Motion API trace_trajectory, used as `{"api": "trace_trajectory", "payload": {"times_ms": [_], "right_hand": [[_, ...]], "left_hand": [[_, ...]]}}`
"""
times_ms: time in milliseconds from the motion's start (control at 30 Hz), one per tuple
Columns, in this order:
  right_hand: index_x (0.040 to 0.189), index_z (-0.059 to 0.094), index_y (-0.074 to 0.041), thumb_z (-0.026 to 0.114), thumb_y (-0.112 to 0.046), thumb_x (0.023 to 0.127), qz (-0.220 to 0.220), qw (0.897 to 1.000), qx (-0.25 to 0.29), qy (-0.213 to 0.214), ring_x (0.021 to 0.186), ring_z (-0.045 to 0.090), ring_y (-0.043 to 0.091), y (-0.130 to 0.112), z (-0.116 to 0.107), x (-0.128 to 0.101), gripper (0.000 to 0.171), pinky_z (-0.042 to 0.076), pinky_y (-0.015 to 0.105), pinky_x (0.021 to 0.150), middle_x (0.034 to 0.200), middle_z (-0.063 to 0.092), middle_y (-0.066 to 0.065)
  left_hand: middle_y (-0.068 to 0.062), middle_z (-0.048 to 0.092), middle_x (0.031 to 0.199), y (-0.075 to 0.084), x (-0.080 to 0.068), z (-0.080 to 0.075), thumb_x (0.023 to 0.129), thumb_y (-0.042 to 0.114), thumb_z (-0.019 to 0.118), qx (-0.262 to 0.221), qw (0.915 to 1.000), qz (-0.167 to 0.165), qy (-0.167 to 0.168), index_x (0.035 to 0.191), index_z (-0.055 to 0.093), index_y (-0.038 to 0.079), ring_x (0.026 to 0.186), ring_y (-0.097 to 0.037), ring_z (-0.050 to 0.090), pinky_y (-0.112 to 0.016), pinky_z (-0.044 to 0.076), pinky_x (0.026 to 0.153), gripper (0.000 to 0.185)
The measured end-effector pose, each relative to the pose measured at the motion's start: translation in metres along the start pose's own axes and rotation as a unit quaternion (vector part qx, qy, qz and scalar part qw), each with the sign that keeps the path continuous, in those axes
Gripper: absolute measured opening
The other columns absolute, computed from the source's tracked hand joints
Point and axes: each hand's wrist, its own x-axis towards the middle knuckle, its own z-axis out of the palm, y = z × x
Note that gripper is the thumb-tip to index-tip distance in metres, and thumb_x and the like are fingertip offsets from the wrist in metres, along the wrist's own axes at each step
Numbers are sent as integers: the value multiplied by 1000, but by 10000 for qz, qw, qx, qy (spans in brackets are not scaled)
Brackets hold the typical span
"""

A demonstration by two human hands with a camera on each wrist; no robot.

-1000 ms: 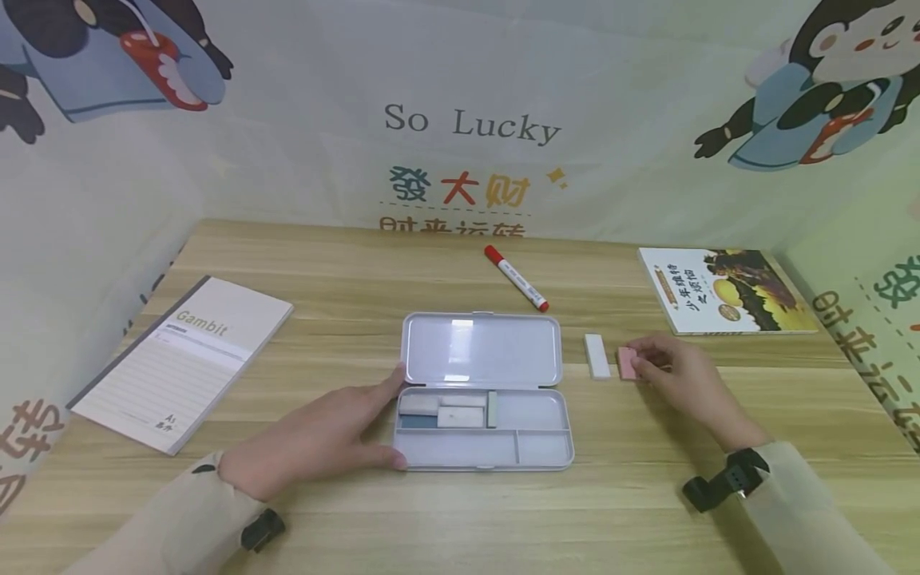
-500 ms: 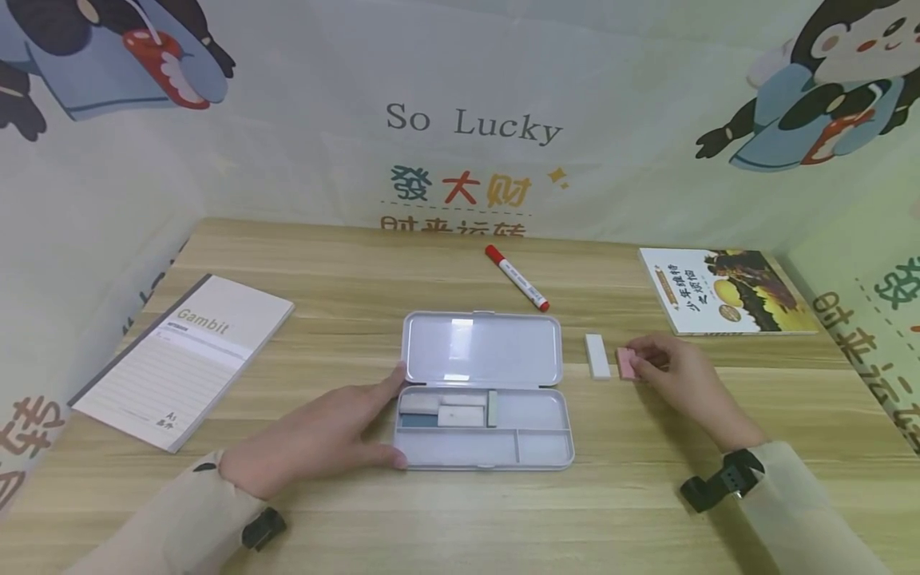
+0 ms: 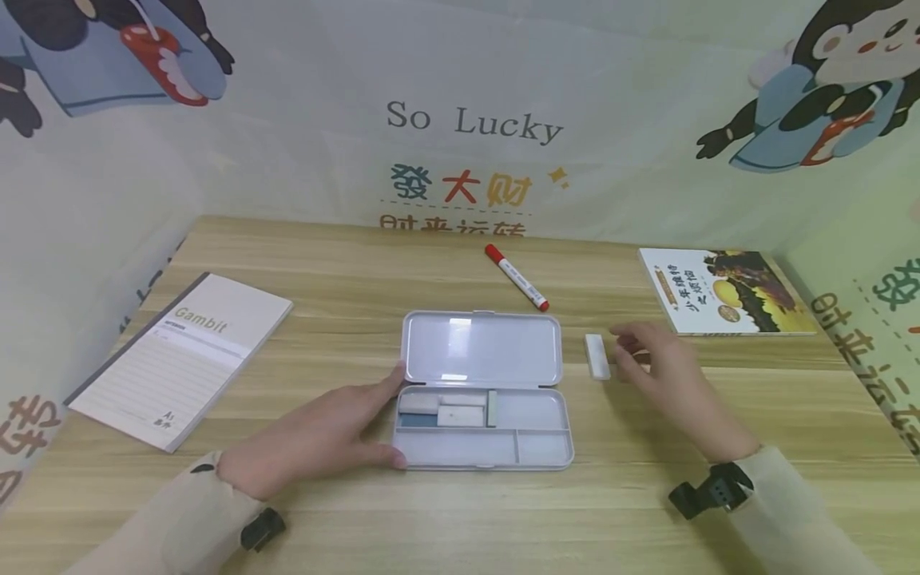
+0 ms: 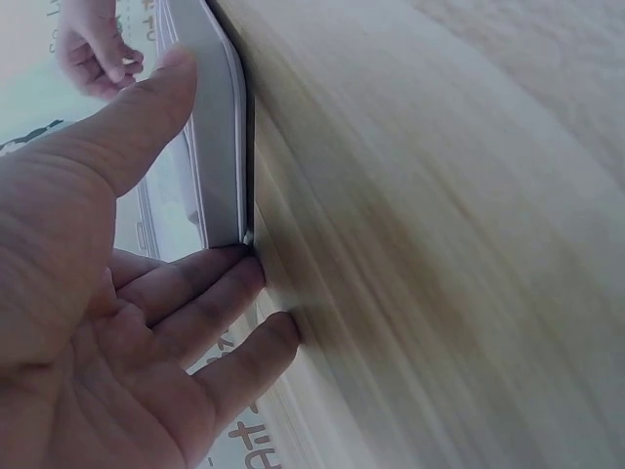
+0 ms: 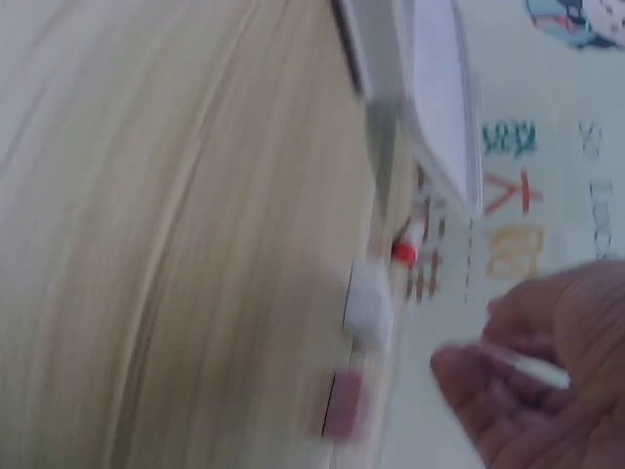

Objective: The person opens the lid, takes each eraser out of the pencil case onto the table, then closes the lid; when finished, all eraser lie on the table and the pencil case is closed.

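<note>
White block [image 3: 596, 359]: flat on the table [image 3: 460, 519], right of the pencil case [image 3: 460, 449] and apart from it; its long axis runs away from the person, slightly slanted, roughly crosswise to the case's length.
Pink block [image 5: 342, 405]: on the table near the white block in the right wrist view; from the head it is not visible, probably behind the hand.
Right hand [image 3: 661, 367]: the nearer hand; the white block lies just to the left of its fingertips. Fingers bent; a pale sliver shows between them at the wrist camera, but blur leaves me unable to tell whether it is a held thing or a gap.
Left hand [image 3: 323, 431]: spread along the case's left end, thumb at the near corner, fingers by the hinge side; well apart from both blocks.
Case: lid [image 3: 496, 343] folded back; pale blocks [image 3: 460, 417] and a greenish block [image 3: 492, 409] sit in the far compartment's left part; its right part faces the white block.
Marker [image 3: 516, 277]: beyond the lid, slanting.
</note>
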Motion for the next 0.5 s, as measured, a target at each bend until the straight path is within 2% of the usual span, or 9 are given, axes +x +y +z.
{"api": "trace_trajectory", "payload": {"times_ms": [100,233,400,500], "right_hand": [[118,68,8,68,3,97,-658,9976,170,-89,93,73,32,-15,10,3,21,67,43,80,102,73,19],[117,71,3,71,2,95,-1310,9876,508,-695,89,73,19,-32,25,5,21,67,31,79,100,76,9],[125,71,-7,70,-9,99,-1694,9671,709,-1761,90,65,5,-50,39,5,26,62,25,81,98,73,-3],[130,70,-10,70,-15,101,-1772,9573,674,-2182,91,61,2,-59,46,6,29,59,24,82,99,72,-6]], "left_hand": [[-28,53,154,0,-1,0,88,51,80,-4,10000,-17,-6,164,23,-5,139,-41,58,-54,47,120,110],[-28,51,155,0,-1,-1,88,50,80,-55,10000,-46,-37,164,22,-6,141,-41,57,-54,46,120,110],[-28,51,156,1,-1,0,88,48,81,-74,10000,-28,-18,163,23,-7,141,-41,57,-54,46,120,109],[-28,52,155,2,0,-1,88,46,82,-54,10000,-34,1,163,24,-7,140,-41,58,-53,47,120,109]]}}
